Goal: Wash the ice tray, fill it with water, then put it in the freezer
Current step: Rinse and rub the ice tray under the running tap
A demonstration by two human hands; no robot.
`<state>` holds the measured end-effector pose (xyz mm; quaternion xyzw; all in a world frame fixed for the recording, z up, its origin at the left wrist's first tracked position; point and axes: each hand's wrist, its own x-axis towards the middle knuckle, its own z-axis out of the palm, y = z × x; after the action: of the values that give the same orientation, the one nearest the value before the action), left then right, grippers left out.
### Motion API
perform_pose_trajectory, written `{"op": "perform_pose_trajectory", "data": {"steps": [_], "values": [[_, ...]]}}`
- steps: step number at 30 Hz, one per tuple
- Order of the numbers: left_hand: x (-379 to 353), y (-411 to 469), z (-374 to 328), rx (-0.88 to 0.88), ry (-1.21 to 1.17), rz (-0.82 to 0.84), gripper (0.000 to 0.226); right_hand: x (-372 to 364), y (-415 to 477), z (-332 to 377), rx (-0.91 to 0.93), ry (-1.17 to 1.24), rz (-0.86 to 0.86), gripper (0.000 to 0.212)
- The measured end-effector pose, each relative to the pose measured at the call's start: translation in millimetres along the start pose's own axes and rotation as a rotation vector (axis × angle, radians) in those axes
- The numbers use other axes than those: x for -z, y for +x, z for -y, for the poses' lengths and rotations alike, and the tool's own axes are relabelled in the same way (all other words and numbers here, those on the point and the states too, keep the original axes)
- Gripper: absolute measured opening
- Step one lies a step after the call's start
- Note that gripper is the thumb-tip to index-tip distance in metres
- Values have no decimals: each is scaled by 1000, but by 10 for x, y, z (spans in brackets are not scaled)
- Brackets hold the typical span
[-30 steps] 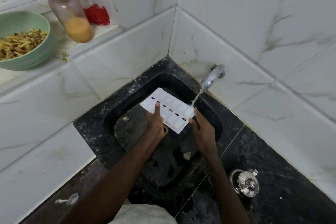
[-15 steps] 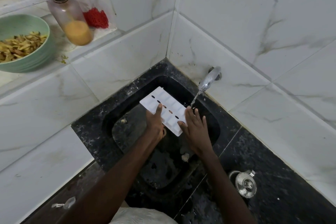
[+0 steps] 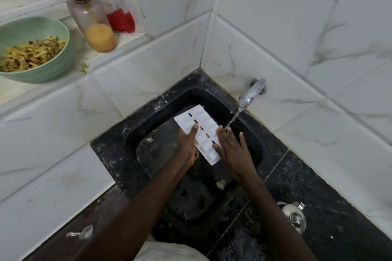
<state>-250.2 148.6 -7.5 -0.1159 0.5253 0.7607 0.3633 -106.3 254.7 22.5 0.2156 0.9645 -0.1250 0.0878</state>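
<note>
White ice tray [image 3: 200,133], two rows of bumps w/ dark oval holes down the middle, tilted over sink [image 3: 157,161], running 11-to-5 o'clock. Gripped at 9 o'clock edge by L hand [image 3: 187,144], thumb on top. R hand [image 3: 232,150] flat, fingers straight, against 3 o'clock edge under tap [image 3: 250,94] stream.

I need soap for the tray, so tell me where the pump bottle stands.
The pump bottle stands on the tiled ledge at the head view's upper left, between the green bowl and a red bundle.

2 bare forearms [image 3: 148,197] and a whitish, faintly patterned garment [image 3: 169,252].
</note>
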Motion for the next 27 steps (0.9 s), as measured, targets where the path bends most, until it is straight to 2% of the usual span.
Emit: {"op": "perform_pose_trajectory", "data": {"steps": [5, 9, 12, 14, 17, 20, 22, 27], "values": [[-122, -56, 77, -17, 55, 1, 39, 38, 124, -20, -92, 47, -56, 75], [-43, 27, -32, -27, -3, 1, 41, -6, -27, 28, 74, 47, 3, 66], [-13, 22, -51, 22, 2, -5, 43, 18, -42, -61, 113, 62, 36, 62], [-67, -40, -19, 85, 31, 55, 41, 33, 32, -116, 106, 0, 3, 67], [-165, -184, 62, 184, 110, 275, 35, 109, 213, -191, 61, -12, 25, 79], [-185, -269, 89, 250, 121, 374, 32, 173, 323, -203, 9, 83, 39, 69], [-170, -244, 71, 250, 150, 368, 33, 176, 297, -196, -21, 116, 53, 68], [-36, -84, 30, 229, 94, 202, 34, 41, -13, -36, 13, 138, 105, 69]]}}
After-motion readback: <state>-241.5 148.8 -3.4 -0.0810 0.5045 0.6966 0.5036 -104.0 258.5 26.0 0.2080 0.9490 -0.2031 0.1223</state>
